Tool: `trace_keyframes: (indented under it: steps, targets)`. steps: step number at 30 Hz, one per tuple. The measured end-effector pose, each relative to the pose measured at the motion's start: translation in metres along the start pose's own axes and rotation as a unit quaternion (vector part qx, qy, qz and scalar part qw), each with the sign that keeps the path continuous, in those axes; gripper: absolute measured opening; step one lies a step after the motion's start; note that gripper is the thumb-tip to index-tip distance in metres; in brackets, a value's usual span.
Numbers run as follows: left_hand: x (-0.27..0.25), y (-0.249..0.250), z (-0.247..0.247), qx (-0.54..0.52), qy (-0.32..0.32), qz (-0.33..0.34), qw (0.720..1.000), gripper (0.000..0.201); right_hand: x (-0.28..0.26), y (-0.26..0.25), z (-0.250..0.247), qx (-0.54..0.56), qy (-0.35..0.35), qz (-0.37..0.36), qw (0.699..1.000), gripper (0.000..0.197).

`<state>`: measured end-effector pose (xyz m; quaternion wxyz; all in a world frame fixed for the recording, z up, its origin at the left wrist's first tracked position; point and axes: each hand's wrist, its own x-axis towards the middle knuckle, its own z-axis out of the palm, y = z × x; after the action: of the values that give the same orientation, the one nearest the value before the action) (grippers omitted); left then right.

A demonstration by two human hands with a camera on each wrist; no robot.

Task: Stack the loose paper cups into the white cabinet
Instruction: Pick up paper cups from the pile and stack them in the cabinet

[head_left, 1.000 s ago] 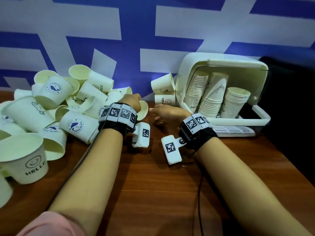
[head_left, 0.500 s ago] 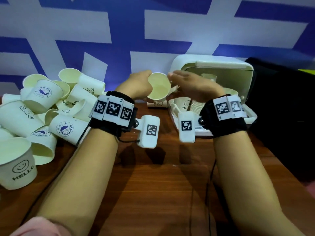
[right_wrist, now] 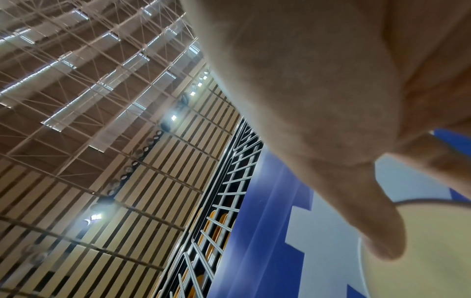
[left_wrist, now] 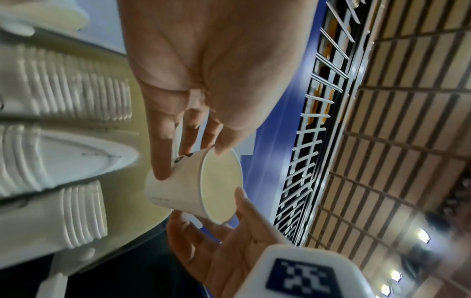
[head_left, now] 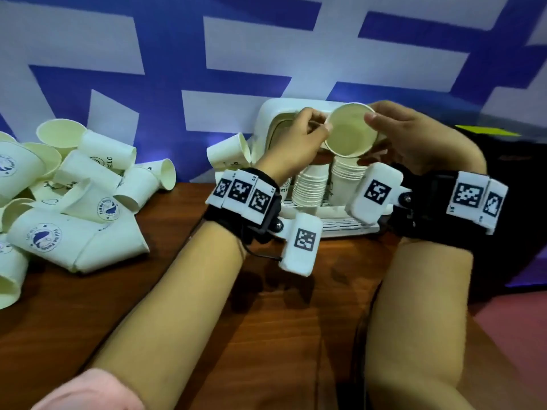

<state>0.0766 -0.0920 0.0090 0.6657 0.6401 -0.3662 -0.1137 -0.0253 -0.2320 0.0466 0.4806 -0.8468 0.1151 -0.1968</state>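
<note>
A white paper cup hangs tilted in the air with its mouth toward me, in front of the white cabinet. My left hand pinches its left side. My right hand grips its right side, thumb on the rim. In the left wrist view the same cup sits between the left fingers and the right hand. Stacks of nested cups stand in the cabinet just below the held cup. The right wrist view shows only a thumb on the cup's rim.
A heap of loose paper cups lies on the wooden table at the left. One more cup lies on its side against the cabinet's left wall. A blue and white wall stands right behind everything. Something dark fills the right edge.
Both hands have carried the cup up and to the right, from the table by the heap to the cabinet's opening, above the stacks.
</note>
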Motion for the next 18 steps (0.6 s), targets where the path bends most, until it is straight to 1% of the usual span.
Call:
trace_keyframes:
  steps: [3, 6, 10, 14, 18]
  targets:
    - [0.013, -0.011, 0.015, -0.054, -0.029, -0.017, 0.998, 0.013, 0.001, 0.008, -0.007, 0.004, 0.025, 0.022, 0.999, 0.018]
    - [0.023, -0.022, 0.025, -0.090, -0.033, -0.029, 0.995, 0.019, 0.009, 0.017, -0.007, 0.019, 0.043, 0.037, 0.998, 0.018]
    - [0.035, -0.037, 0.029, -0.085, -0.032, -0.029, 0.995, 0.022, 0.020, 0.029, -0.002, 0.057, 0.055, 0.053, 0.995, 0.020]
    - [0.041, -0.050, 0.031, -0.074, -0.031, -0.020, 0.997, 0.019, 0.032, 0.042, 0.002, 0.074, 0.069, 0.047, 0.994, 0.017]
    - [0.045, -0.057, 0.035, -0.064, -0.032, -0.013, 0.997, 0.023, 0.035, 0.050, 0.003, 0.092, 0.082, 0.052, 0.991, 0.020]
